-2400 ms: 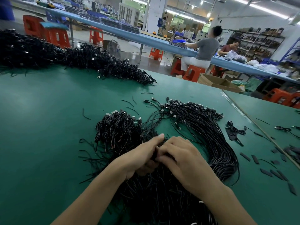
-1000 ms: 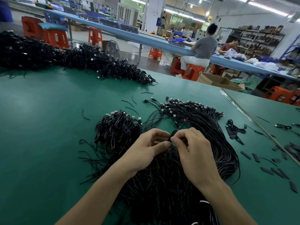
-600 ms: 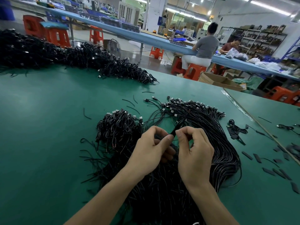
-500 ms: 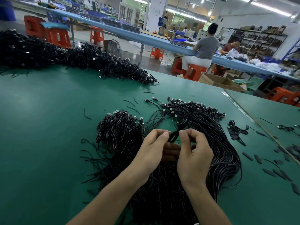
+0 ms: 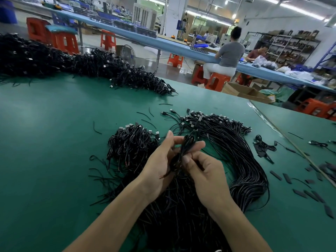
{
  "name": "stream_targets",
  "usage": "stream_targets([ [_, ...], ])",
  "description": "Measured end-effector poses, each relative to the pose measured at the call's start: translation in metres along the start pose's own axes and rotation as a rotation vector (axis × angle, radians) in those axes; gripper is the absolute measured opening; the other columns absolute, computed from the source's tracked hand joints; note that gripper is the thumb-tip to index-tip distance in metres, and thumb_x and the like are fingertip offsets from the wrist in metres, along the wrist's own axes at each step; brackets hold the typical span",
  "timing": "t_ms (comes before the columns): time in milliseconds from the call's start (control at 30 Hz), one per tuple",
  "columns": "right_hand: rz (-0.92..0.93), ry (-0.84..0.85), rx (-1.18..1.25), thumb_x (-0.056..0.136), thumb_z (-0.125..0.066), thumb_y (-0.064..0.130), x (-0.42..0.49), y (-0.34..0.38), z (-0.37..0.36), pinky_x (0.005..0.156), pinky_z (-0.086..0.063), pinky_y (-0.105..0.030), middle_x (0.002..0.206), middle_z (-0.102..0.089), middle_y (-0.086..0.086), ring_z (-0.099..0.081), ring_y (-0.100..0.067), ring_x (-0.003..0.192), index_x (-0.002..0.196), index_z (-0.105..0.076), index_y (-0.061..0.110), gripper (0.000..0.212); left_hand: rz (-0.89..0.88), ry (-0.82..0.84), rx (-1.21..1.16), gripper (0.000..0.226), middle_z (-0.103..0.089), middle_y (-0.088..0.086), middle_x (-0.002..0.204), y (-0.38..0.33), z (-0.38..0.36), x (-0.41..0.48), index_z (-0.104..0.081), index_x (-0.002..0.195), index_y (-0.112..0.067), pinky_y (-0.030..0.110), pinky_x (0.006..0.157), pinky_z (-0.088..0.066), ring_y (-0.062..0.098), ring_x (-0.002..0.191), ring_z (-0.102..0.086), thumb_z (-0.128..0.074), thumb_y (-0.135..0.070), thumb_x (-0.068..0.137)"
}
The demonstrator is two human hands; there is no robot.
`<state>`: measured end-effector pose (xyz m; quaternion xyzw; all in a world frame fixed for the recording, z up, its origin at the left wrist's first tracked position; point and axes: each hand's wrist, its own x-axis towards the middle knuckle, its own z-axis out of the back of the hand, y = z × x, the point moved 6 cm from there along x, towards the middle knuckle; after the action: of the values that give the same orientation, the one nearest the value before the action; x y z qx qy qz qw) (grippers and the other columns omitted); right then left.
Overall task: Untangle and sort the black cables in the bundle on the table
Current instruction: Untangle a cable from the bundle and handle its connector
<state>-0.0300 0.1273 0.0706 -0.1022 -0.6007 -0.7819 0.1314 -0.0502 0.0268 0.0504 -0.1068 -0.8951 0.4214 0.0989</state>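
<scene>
Folded cable: we see a small black loop lifted above the bundle near the worktop's near edge.
Left hand: we see fingers and thumb closed around the loop's lower part.
Right hand: we see its fingertips pinching the same loop.
Sorted cables: we see them fanned toward the right edge.
Far pile: along the far edge.

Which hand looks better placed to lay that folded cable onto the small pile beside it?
Probably the left hand: it grips the folded cable and sits nearest the small pile. The right hand only pinches it.
</scene>
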Motion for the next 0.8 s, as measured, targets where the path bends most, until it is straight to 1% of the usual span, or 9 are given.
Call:
stream_targets([
  [100, -0.005, 0.024, 0.009, 0.095, -0.062, 0.008, 0.001, 0.002, 0.006, 0.066, -0.047, -0.011, 0.071, -0.07, 0.013, -0.062, 0.003, 0.067, 0.077, -0.072, 0.022, 0.025, -0.04, 0.076, 0.163, 0.034, -0.069, 0.01, 0.125, -0.003, 0.003, -0.001, -0.074, 0.11, -0.021, 0.034, 0.103, -0.047, 0.023, 0.122, -0.062, -0.055, -0.045, 0.095],
  [167, -0.006, 0.041, -0.057, 0.095, -0.063, 0.008, 0.002, 0.002, 0.01, 0.069, -0.049, -0.012, 0.077, -0.074, 0.011, -0.067, 0.0, 0.074, 0.084, -0.074, 0.019, 0.019, -0.041, 0.117, 0.261, 0.029, -0.068, 0.012, 0.125, -0.003, 0.006, -0.001, -0.074, 0.111, -0.027, 0.036, 0.107, -0.045, 0.025, 0.122, -0.061, -0.068, -0.038, 0.085],
  [300, 0.021, 0.054, -0.202, 0.095, -0.063, 0.008, 0.002, 0.002, 0.017, 0.073, -0.049, -0.009, 0.087, -0.074, 0.018, -0.069, 0.001, 0.084, 0.091, -0.073, 0.026, 0.021, -0.066, 0.137, 0.366, 0.028, -0.074, 0.002, 0.101, -0.007, 0.01, 0.001, -0.076, 0.104, -0.024, 0.018, 0.086, -0.051, 0.011, 0.097, -0.067, -0.081, -0.015, 0.078],
  [367, 0.025, 0.025, -0.234, 0.095, -0.064, 0.017, 0.003, 0.002, 0.023, 0.072, -0.049, -0.011, 0.084, -0.073, 0.017, -0.068, 0.001, 0.081, 0.09, -0.072, 0.026, 0.013, -0.152, 0.127, 0.479, 0.02, -0.07, 0.011, 0.091, -0.014, 0.01, 0.001, -0.077, 0.095, -0.018, 0.022, 0.081, -0.054, 0.018, 0.088, -0.065, -0.081, -0.012, 0.077],
  [433, 0.05, 0.018, -0.258, 0.095, -0.064, 0.024, 0.005, 0.002, 0.027, 0.064, -0.047, -0.015, 0.076, -0.07, 0.013, -0.061, 0.001, 0.068, 0.084, -0.071, 0.025, 0.013, -0.305, 0.108, 0.612, 0.018, -0.067, 0.013, 0.089, -0.023, 0.006, -0.002, -0.079, 0.088, -0.018, 0.033, 0.081, -0.054, 0.027, 0.088, -0.062, -0.08, -0.005, 0.076],
  [533, 0.052, 0.009, -0.239, 0.096, -0.062, 0.018, 0.007, 0.0, 0.03, 0.053, -0.037, -0.012, 0.061, -0.06, 0.015, -0.046, 0.0, 0.054, 0.077, -0.068, 0.022, 0.021, -0.464, 0.074, 0.805, 0.026, -0.052, 0.004, 0.083, -0.027, 0.001, -0.005, -0.08, 0.089, -0.021, 0.028, 0.066, -0.046, 0.02, 0.079, -0.051, -0.081, 0.002, 0.076],
  [600, -0.005, -0.04, -0.137, 0.096, -0.061, 0.015, 0.008, -0.006, 0.035, 0.053, -0.038, -0.013, 0.059, -0.058, 0.014, -0.044, 0.001, 0.054, 0.075, -0.068, 0.019, 0.022, -0.487, 0.101, 0.854, 0.038, -0.052, 0.001, 0.084, -0.023, -0.003, -0.009, -0.08, 0.095, -0.021, 0.024, 0.058, -0.044, 0.01, 0.07, -0.051, -0.071, 0.012, 0.078],
  [700, -0.082, -0.155, -0.033, 0.096, -0.062, 0.015, 0.01, -0.016, 0.048, 0.059, -0.046, -0.017, 0.063, -0.062, 0.01, -0.051, -0.002, 0.062, 0.077, -0.069, 0.015, 0.02, -0.548, 0.212, 1.062, 0.044, -0.057, -0.003, 0.09, -0.015, -0.011, -0.013, -0.079, 0.104, -0.019, 0.026, 0.062, -0.048, 0.009, 0.075, -0.056, -0.058, 0.01, 0.079],
  [800, -0.043, -0.214, -0.076, 0.096, -0.062, 0.016, 0.011, -0.013, 0.053, 0.059, -0.046, -0.013, 0.061, -0.061, 0.014, -0.05, 0.001, 0.06, 0.077, -0.068, 0.016, 0.02, -0.437, 0.266, 1.247, 0.033, -0.049, -0.011, 0.104, 0.002, -0.016, -0.012, -0.073, 0.117, -0.02, 0.016, 0.077, -0.044, 0.005, 0.093, -0.054, -0.057, -0.02, 0.088],
])
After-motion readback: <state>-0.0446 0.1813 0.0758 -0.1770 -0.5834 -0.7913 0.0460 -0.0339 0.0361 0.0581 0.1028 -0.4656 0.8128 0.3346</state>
